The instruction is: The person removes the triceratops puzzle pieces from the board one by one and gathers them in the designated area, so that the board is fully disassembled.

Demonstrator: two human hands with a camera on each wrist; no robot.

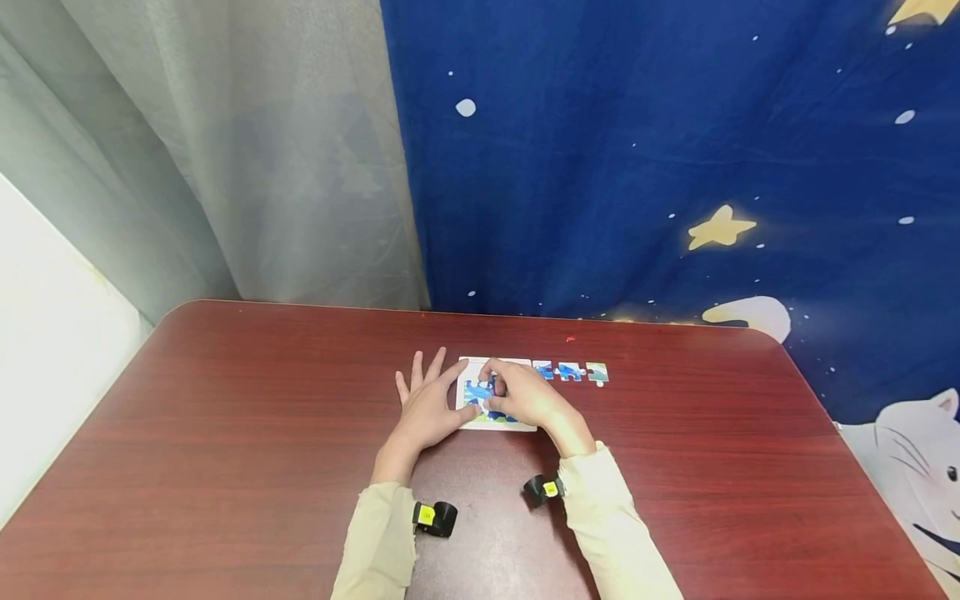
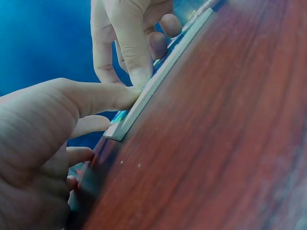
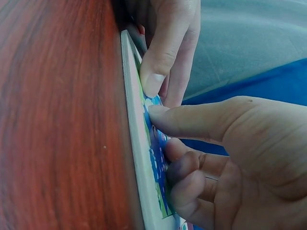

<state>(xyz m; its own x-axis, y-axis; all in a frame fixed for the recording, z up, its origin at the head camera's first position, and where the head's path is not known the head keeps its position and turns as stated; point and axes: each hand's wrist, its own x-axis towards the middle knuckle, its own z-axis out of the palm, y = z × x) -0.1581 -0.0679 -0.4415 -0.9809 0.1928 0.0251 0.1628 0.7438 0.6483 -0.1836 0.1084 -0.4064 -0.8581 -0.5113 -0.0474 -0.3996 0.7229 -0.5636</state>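
A white-framed puzzle board (image 1: pixel 525 427) lies on the table, with blue and green jigsaw pieces fitted in its tray. My left hand (image 1: pixel 429 407) spreads its fingers over the board's left side. Its thumb (image 2: pixel 115 97) presses on the pieces near the front edge. From the right, my right hand (image 1: pixel 528 396) reaches over the board, its thumb and index finger pinching a blue puzzle piece (image 1: pixel 491 386) at the picture's middle. Most of that piece is hidden by the fingers. In the right wrist view, the right thumb (image 3: pixel 187 120) meets the picture close to the left thumb.
Three loose puzzle pieces lie in a row right of the board: one blue (image 1: pixel 543 369), another blue (image 1: pixel 569 372) and a green one (image 1: pixel 597 372). A small red scrap (image 1: pixel 571 339) lies behind them. Curtains (image 1: pixel 525 167) hang along the table's far edge.
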